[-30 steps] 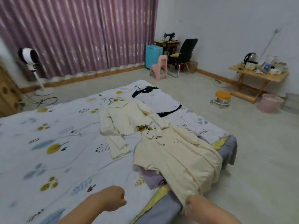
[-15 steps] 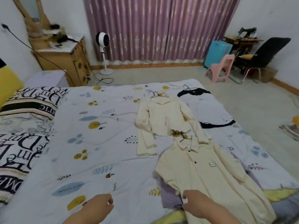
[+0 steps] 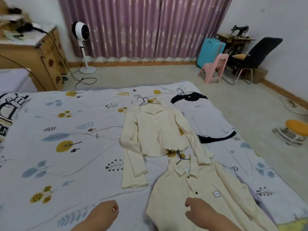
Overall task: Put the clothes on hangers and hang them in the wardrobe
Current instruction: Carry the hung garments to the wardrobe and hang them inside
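A wooden dresser (image 3: 41, 52) stands at the far left, a round-headed white fan (image 3: 82, 32) beside it before pleated purple curtains (image 3: 143, 25). The bed (image 3: 66, 147) wears a smooth leaf-printed sheet. The left hand (image 3: 106, 212) hovers above it, fingers curled, gripping nothing. A ribbed cream cardigan (image 3: 156, 130) lies flat on a thin black wire hanger (image 3: 146, 101). Nearer, the buttoned cream shirt (image 3: 208, 197) lies on its own hanger; the right hand (image 3: 200, 209) hangs over its front, fingers loosely bent, apparently released. A white black-trimmed top (image 3: 206, 119) lies further right.
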